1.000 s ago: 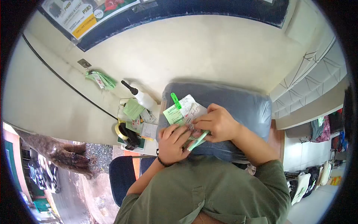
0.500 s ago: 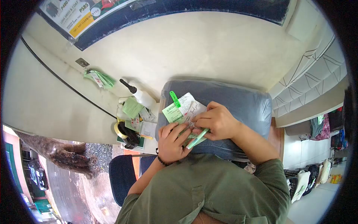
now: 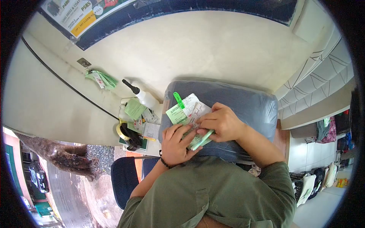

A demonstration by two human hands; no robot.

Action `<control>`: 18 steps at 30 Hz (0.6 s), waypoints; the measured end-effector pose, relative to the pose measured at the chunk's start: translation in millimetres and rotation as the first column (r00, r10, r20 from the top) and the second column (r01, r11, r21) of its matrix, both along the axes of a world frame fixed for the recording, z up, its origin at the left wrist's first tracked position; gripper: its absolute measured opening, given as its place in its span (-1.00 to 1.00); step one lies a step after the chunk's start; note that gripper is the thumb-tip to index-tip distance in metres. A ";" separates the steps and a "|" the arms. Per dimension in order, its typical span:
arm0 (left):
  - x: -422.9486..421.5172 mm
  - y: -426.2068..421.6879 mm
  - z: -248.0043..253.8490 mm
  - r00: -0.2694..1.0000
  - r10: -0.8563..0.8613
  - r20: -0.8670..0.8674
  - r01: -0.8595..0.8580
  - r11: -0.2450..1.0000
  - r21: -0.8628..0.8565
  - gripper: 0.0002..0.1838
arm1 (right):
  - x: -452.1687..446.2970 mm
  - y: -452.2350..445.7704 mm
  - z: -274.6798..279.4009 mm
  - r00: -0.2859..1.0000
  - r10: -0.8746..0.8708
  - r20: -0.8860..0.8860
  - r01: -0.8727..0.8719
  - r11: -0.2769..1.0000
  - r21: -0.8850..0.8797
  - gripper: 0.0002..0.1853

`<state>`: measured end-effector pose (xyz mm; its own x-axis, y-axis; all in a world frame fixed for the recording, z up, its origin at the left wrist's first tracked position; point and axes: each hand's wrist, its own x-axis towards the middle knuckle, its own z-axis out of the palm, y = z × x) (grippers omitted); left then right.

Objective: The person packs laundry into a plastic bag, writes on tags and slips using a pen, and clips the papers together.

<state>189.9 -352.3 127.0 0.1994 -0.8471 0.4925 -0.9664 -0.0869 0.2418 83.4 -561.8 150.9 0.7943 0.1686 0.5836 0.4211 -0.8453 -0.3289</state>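
A dark bundle wrapped in clear plastic lies in front of me. Above its near left part are green and white paper slips, with a bright green clip at their upper edge. My left hand, with a dark bracelet at the wrist, is closed on the lower part of the slips. My right hand pinches the right side of the papers, beside a folded green strip that slants between both hands. The fingertips meet close together and partly hide the papers.
Left of the bundle stand a white bottle with a black nozzle, a yellow tape roll, a small notepad and more green slips. A dark blue chair is at the lower left. Green papers hang on the wall.
The folded green strip between my hands has shifted and tilted slightly. My left fingers have moved a little on the papers; my right hand stays almost in place.
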 end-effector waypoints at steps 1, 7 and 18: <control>0.5 0.4 3.0 1.000 -0.009 0.008 0.008 1.000 0.020 -0.43 | 0.2 -2.7 -2.9 0.999 0.000 0.033 -0.003 0.997 0.082 -0.82; -3.7 -5.0 14.9 0.993 -0.017 0.114 0.000 0.989 0.146 -0.24 | -1.2 -9.3 -5.5 0.998 -0.048 -0.033 0.052 0.497 0.866 -0.39; -15.2 -15.0 24.7 0.995 0.007 0.102 -0.030 0.972 0.231 -0.10 | 21.8 -10.7 -7.9 0.964 -0.125 -0.233 0.253 0.695 0.673 -0.69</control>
